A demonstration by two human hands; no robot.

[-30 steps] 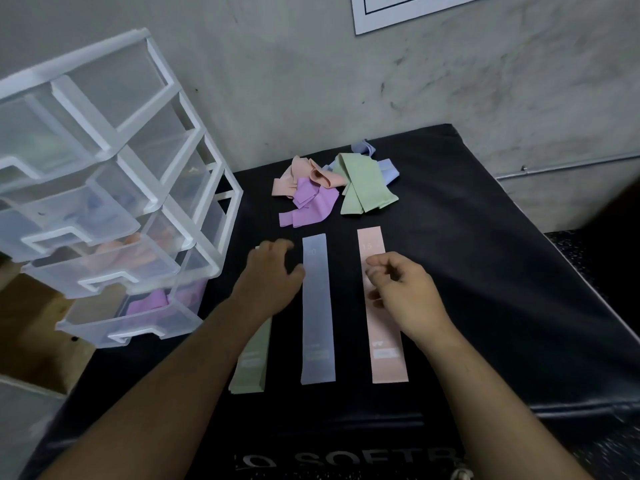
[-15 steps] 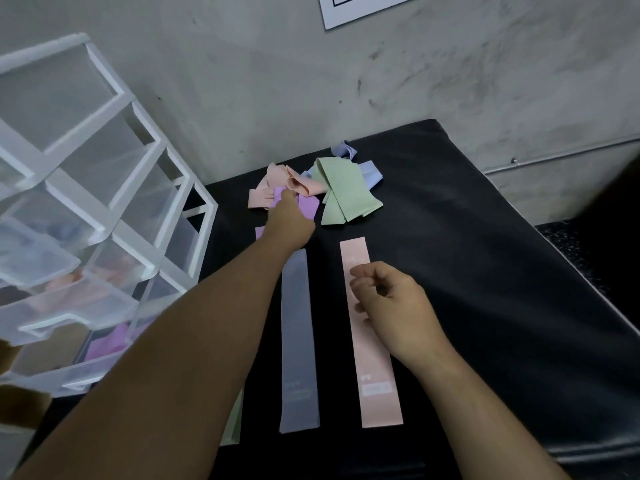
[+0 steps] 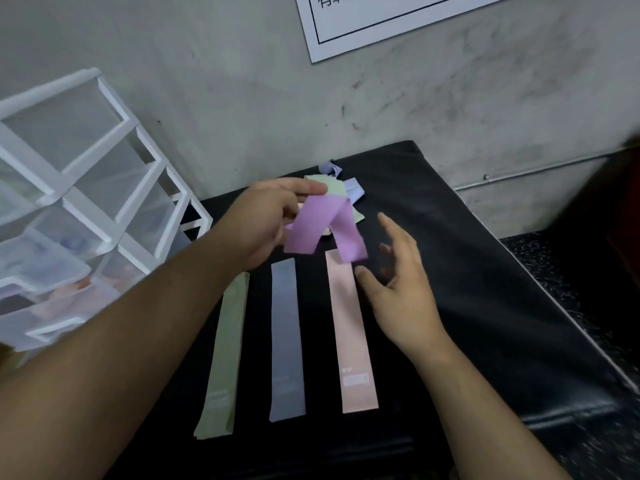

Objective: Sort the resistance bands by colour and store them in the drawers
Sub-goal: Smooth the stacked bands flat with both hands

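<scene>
Above the black mat (image 3: 450, 271), purple band (image 3: 322, 226) folded, dangling from left hand (image 3: 266, 223)

On the black padded counter (image 3: 485, 306) lie the pale green band (image 3: 225, 358) left, grey-blue band (image 3: 287, 341) middle, pink band (image 3: 349, 323) right; the crumpled band heap (image 3: 354, 192) lies behind them, the clear plastic drawer unit (image 3: 86, 199) stands leftmost.

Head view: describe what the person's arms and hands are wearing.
The left hand and right hand wear no gloves, rings or watch; the left forearm and right forearm are bare to the frame edge, no sleeve in view.
</scene>
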